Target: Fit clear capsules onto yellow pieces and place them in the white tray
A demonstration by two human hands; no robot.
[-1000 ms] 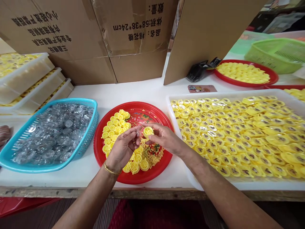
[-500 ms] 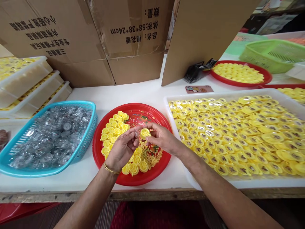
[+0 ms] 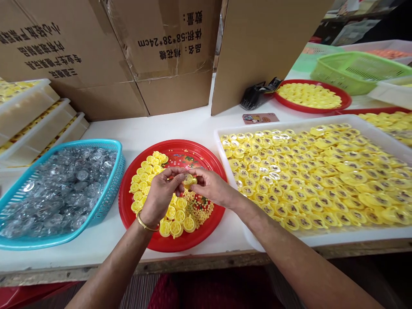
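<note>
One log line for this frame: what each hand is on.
left hand: pinches yellow cap | right hand: pinches yellow cap | position: above red plate | flanks: blue basket, white tray

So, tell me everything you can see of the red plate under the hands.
The red plate is round, glossy, plastic-looking, with a printed flower pattern at its far side. It lies flat on the white table, between the blue basket and the white tray. It holds rows of yellow caps and a heap of small beads. The left hand and right hand pinch one yellow cap above it.
</note>
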